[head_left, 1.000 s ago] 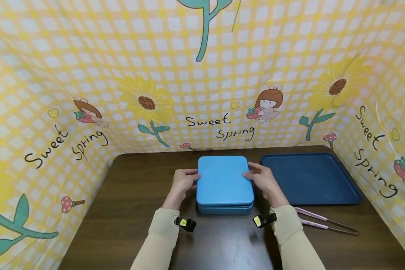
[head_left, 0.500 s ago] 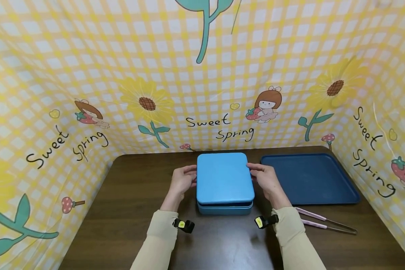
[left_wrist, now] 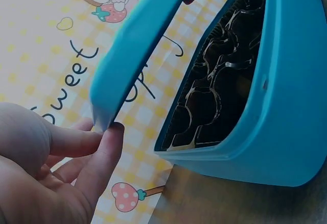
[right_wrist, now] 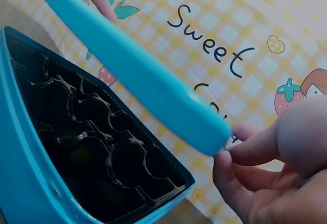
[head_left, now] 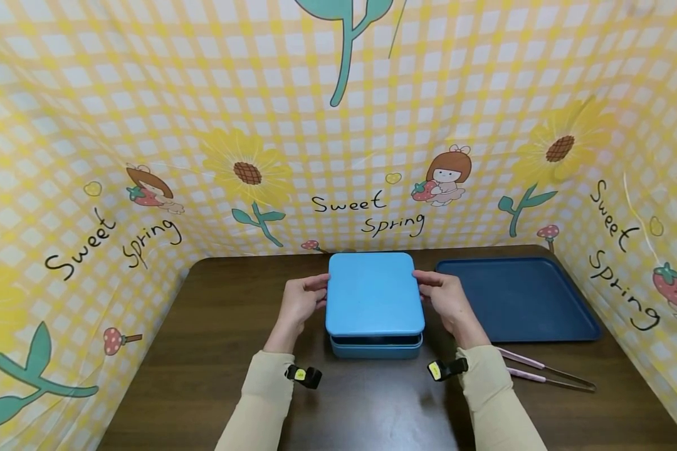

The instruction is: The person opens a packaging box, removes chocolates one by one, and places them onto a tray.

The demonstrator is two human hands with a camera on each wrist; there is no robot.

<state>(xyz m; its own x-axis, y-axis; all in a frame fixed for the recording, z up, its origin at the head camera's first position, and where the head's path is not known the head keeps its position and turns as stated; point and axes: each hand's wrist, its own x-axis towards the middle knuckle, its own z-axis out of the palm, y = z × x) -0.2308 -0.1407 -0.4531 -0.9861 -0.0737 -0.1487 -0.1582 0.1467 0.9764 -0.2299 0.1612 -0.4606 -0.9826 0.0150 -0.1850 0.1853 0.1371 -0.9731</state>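
A light blue lid (head_left: 374, 294) is raised off a square blue tin (head_left: 375, 351) near the middle of the table. My left hand (head_left: 300, 304) pinches the lid's left edge between thumb and fingers. At the opposite edge my right hand (head_left: 444, 299) pinches it the same way. Both wrist views show a gap between the lid (left_wrist: 127, 55) and the tin (left_wrist: 294, 101). Inside the tin lies a dark insert (right_wrist: 115, 145) with wavy-edged compartments. What the compartments hold is too dark to tell.
A dark blue tray (head_left: 519, 300) lies at the right of the brown table (head_left: 231, 313). In front of it are tongs (head_left: 527, 376) with pink handles. Yellow checked cloth (head_left: 293, 125) hangs round the back and sides.
Both hands have lifted the lid off the tin and shifted it slightly away from me. The dark gap at the near side has widened. Tray and tongs stay put.
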